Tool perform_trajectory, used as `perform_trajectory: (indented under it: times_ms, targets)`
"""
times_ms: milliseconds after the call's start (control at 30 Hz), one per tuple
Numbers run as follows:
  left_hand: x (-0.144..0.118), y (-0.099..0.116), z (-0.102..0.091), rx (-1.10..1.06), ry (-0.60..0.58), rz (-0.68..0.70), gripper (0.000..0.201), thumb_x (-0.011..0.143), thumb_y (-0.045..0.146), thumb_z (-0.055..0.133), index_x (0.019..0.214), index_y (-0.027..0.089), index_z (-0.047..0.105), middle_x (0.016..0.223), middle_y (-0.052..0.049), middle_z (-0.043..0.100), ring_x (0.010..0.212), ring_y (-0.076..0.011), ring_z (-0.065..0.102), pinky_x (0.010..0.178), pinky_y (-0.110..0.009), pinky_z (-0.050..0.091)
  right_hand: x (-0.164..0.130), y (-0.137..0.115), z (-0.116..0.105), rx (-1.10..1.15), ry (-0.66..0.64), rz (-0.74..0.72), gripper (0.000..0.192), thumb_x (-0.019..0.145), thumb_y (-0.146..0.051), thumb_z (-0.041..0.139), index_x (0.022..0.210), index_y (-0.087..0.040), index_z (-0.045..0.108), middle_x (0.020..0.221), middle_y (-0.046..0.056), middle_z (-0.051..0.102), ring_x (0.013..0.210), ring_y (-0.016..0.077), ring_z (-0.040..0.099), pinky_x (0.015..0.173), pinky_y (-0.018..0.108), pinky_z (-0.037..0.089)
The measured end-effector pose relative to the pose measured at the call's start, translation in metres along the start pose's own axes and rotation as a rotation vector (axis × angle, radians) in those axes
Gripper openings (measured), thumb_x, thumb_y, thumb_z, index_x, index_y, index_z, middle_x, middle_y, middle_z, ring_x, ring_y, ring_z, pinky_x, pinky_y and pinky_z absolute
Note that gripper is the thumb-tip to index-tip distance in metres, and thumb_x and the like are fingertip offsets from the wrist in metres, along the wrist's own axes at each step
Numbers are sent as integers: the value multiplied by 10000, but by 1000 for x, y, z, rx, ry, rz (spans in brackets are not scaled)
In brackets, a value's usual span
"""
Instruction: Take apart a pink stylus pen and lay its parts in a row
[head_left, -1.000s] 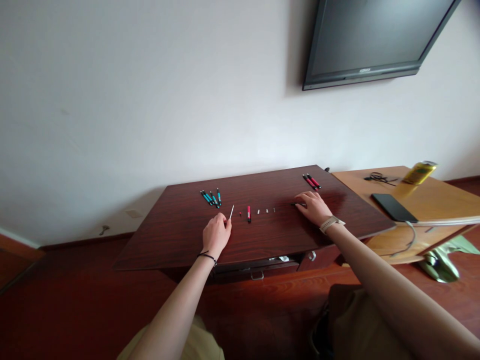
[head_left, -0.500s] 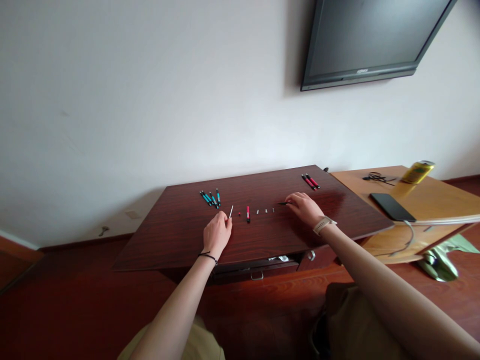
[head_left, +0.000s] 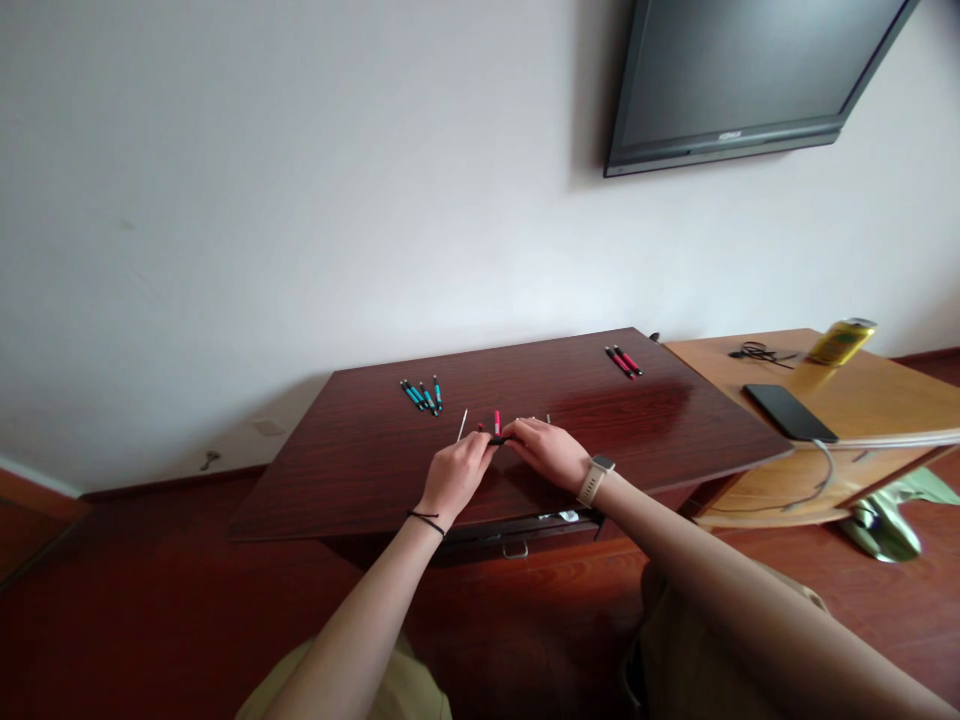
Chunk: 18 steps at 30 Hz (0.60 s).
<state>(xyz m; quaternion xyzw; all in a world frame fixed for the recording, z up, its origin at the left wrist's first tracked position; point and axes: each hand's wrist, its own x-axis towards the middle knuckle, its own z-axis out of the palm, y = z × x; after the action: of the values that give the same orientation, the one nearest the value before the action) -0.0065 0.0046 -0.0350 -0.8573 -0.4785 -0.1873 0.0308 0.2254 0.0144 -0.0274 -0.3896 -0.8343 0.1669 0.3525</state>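
Both my hands meet over the front middle of the dark table point(head_left: 360, 440). My left hand point(head_left: 454, 474) and my right hand point(head_left: 549, 452) pinch a small black pen part point(head_left: 498, 441) between their fingertips. Just beyond it lies a pink pen barrel point(head_left: 496, 420), partly covered by the fingers. A thin white stick like a pen refill point(head_left: 463, 424) rests on the tabletop by my left fingers. A tiny red piece point(head_left: 481, 427) shows between refill and barrel. One small piece point(head_left: 548, 419) peeks out past my right hand, which hides others.
Several teal-and-black pens point(head_left: 421, 395) lie at the back left of the table, and pink-and-black pens point(head_left: 624, 361) at the back right. On the lighter cabinet point(head_left: 907, 400) are a phone point(head_left: 789, 412) with a cable, a black cord point(head_left: 759, 353) and a yellow can point(head_left: 844, 342).
My right hand has moved left with the black pen part to meet my left hand. The left hand has let go of the white refill, now on the table, and gripped the black part.
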Motion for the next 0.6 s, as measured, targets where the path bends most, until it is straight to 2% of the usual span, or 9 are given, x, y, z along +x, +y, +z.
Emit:
perform_trajectory:
  times_ms: [133, 200, 300, 400, 467, 533, 600]
  targets:
    - [-2, 3, -5, 5, 0, 22, 366, 1147, 398, 339, 1073, 213, 646, 1006, -80, 729, 920, -207, 706, 812, -307, 504, 0, -17, 12, 417, 115, 187, 235, 1061, -484, 540, 1133, -277, 623, 898, 11, 679, 798, 199, 628, 764, 324, 501]
    - [-3, 5, -7, 14, -21, 37, 376, 1147, 381, 329, 1063, 209, 653, 977, -84, 721, 907, -207, 701, 812, -310, 505, 0, -22, 18, 683, 161, 325, 348, 996, -609, 605, 1050, -266, 605, 767, -26, 598, 680, 173, 555, 666, 294, 472]
    - [-4, 7, -7, 32, -43, 44, 373, 1144, 364, 326, 1093, 213, 663, 969, -87, 715, 917, -207, 699, 817, -310, 505, 0, -26, 27, 987, 194, 530, 501, 890, -736, 674, 902, -246, 570, 691, -46, 541, 595, 138, 479, 584, 270, 422]
    - [-5, 8, -6, 61, -39, 79, 388, 1146, 390, 328, 1097, 219, 672, 944, -82, 709, 897, -206, 693, 800, -315, 497, -1, -30, 29, 1054, 135, 684, 615, 865, -815, 630, 730, -224, 529, 631, -27, 510, 532, 117, 407, 505, 266, 329]
    - [-6, 8, -5, 84, -13, 128, 380, 1145, 398, 348, 1077, 223, 678, 919, -75, 704, 876, -202, 688, 789, -319, 489, -2, -32, 29, 1003, 105, 758, 686, 869, -836, 597, 589, -235, 423, 536, -38, 399, 481, 101, 301, 465, 277, 230]
    - [-7, 9, -4, 115, 47, 182, 338, 1138, 384, 398, 1039, 224, 678, 879, -64, 690, 851, -194, 681, 776, -319, 482, -2, -33, 28, 950, 135, 803, 717, 864, -820, 613, 532, -256, 321, 491, -58, 288, 466, 91, 206, 458, 291, 160]
    - [-8, 10, -3, 148, 148, 234, 275, 1120, 353, 470, 984, 220, 668, 827, -48, 666, 799, -186, 663, 737, -321, 471, -1, -33, 29, 921, 180, 824, 695, 861, -780, 640, 534, -261, 313, 488, -64, 273, 469, 91, 182, 459, 295, 146]
